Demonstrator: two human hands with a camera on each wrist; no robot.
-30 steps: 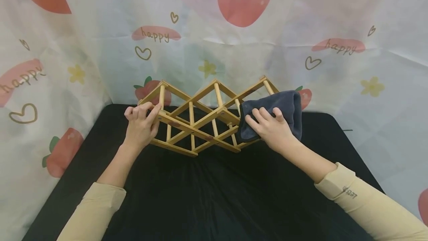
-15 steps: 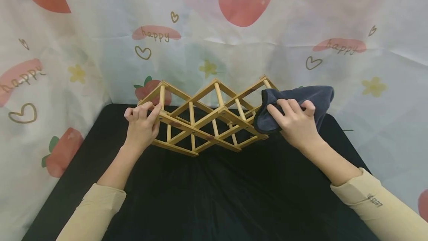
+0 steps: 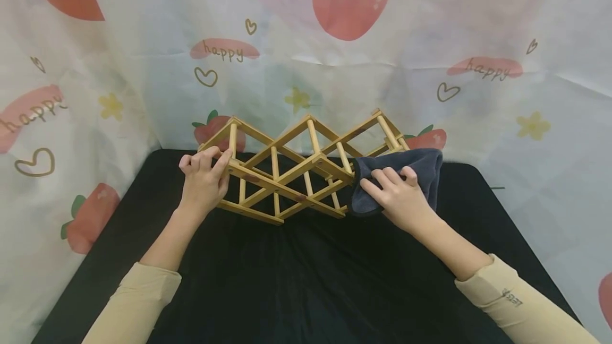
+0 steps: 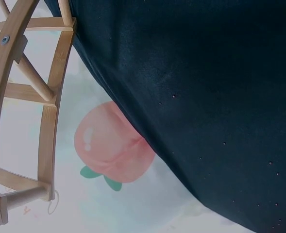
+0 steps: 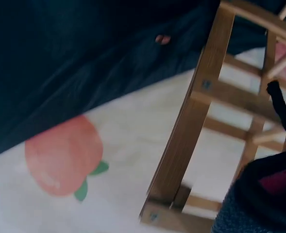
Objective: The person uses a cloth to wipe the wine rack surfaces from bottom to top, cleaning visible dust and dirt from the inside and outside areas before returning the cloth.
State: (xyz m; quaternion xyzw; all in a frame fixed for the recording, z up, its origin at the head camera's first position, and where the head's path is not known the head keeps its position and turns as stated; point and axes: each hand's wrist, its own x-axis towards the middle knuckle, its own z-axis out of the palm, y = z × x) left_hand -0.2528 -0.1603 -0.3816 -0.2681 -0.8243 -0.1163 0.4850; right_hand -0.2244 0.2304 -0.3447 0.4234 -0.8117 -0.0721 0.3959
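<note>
A wooden lattice rack (image 3: 298, 166) of crossed slats and round dowels stands on the black-covered table. At its left end my left hand (image 3: 204, 179) grips the frame, fingers bent over the upper slat. My right hand (image 3: 399, 195) holds a dark blue-grey cloth (image 3: 425, 166) with black edging against the rack's right end, covering part of the slats there. In the left wrist view the rack (image 4: 48, 141) fills the left side and the hand is out of sight. The right wrist view has the cloth (image 5: 249, 194) at lower right, overlapping the rack (image 5: 181, 141).
The black table cover (image 3: 287, 291) reaches back to a pale curtain (image 3: 363, 89) printed with fruit, hearts and "happy". That curtain also hangs along the left and right sides, close to the table's edges.
My right hand first moved right with the cloth, past the rack's right end, then came back left and lower. My left hand and the rack have stayed nearly still.
</note>
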